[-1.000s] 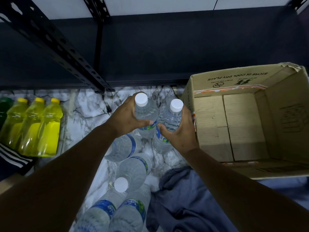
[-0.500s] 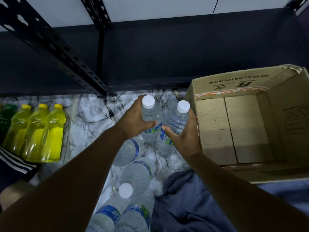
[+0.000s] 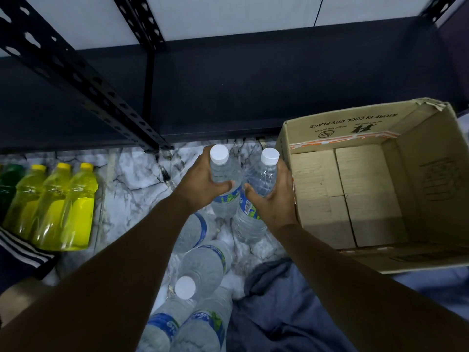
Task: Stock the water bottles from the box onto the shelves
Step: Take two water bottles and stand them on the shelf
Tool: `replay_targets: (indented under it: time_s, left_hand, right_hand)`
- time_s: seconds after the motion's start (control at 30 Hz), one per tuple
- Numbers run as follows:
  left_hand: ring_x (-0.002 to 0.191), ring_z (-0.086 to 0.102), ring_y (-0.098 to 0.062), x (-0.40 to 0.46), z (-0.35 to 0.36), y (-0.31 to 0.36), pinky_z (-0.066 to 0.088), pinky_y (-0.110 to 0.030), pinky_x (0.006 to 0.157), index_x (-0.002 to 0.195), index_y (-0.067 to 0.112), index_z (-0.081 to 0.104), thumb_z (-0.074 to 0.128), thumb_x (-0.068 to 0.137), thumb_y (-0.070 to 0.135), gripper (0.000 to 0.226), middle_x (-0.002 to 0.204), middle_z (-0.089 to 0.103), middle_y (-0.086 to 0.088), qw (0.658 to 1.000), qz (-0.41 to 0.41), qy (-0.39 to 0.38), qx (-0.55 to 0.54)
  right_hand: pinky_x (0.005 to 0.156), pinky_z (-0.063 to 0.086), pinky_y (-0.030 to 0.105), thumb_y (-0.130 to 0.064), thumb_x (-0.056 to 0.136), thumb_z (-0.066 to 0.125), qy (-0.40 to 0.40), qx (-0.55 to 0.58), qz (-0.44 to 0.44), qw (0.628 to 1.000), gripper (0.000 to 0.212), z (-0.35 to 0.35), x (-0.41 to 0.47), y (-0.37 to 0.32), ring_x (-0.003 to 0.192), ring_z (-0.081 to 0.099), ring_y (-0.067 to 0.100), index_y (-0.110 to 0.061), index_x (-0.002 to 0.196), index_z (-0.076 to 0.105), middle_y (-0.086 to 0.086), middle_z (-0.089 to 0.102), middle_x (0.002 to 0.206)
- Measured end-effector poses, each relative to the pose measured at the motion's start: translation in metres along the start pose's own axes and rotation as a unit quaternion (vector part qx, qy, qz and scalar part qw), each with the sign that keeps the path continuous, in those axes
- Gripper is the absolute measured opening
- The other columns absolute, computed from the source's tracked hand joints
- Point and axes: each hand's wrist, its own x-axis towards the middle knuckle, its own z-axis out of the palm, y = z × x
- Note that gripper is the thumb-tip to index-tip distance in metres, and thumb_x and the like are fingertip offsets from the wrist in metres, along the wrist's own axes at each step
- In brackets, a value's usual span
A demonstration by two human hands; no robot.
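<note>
Both hands are drifting slightly lower toward the box [image 3: 416, 128], left hand [image 3: 203, 185] gripping one upright water bottle [image 3: 223, 174], right hand [image 3: 275, 199] gripping another water bottle [image 3: 264, 174] beside it.

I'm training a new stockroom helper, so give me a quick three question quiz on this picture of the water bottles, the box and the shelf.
1. True or false: the cardboard box has no bottles showing inside.
2. What does each hand hold? A) one capped water bottle each B) a yellow drink bottle each C) the box flaps
3. On which side of the picture do the yellow drink bottles stand?

Key
1. True: only its bare bottom shows.
2. A: the left hand grips one water bottle, the right hand another, both in front of the dark shelf.
3. The left side, on the marble floor.
</note>
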Motion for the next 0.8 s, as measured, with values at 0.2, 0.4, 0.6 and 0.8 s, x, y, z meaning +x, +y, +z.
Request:
replay_targets:
  time_s: [0.2, 0.4, 0.6, 0.8]
  left_hand:
    - [0.111, 0.058, -0.017, -0.012, 0.003, 0.012, 0.048, -0.043, 0.098, 0.128, 0.026, 0.040, 0.079, 0.077, 0.025, 0.065, 0.121, 0.059, 0.000, 0.998, 0.003, 0.059, 0.012]
    - [0.107, 0.060, -0.016, -0.034, -0.009, 0.040, 0.051, -0.046, 0.094, 0.122, 0.031, 0.042, 0.079, 0.073, 0.035, 0.061, 0.117, 0.061, 0.002, 0.995, -0.003, 0.095, 0.006]
    - [0.107, 0.060, -0.016, -0.050, -0.024, 0.080, 0.050, -0.045, 0.094, 0.121, 0.030, 0.042, 0.072, 0.066, 0.046, 0.064, 0.115, 0.060, 0.004, 0.995, -0.001, 0.096, 0.015]
    - [0.106, 0.059, -0.016, -0.066, -0.036, 0.118, 0.049, -0.042, 0.095, 0.122, 0.028, 0.041, 0.079, 0.075, 0.032, 0.060, 0.117, 0.059, 0.004, 0.994, 0.013, 0.102, 0.031]
  right_hand:
    - [0.096, 0.030, 0.015, -0.024, 0.075, 0.081, -0.026, 0.029, -0.005, 0.999, 0.078, -0.012, -0.007, -0.012, 0.122, 0.044, 0.014, -0.014, 0.141, 0.040, 0.008, 0.047, 0.132]
    - [0.091, 0.032, 0.001, -0.019, 0.075, 0.081, -0.044, 0.067, -0.022, 0.997, 0.077, -0.035, -0.012, -0.041, 0.122, 0.045, 0.011, -0.016, 0.141, 0.039, 0.005, 0.046, 0.132]
    - [0.105, 0.041, 0.027, -0.020, 0.076, 0.081, -0.060, 0.087, -0.040, 0.994, 0.078, -0.065, -0.013, -0.074, 0.124, 0.046, 0.012, -0.019, 0.141, 0.038, 0.003, 0.048, 0.132]
    - [0.103, 0.047, 0.043, -0.024, 0.074, 0.081, -0.073, 0.101, -0.045, 0.991, 0.079, -0.101, -0.013, -0.103, 0.124, 0.050, 0.014, -0.024, 0.140, 0.037, 0.000, 0.049, 0.132]
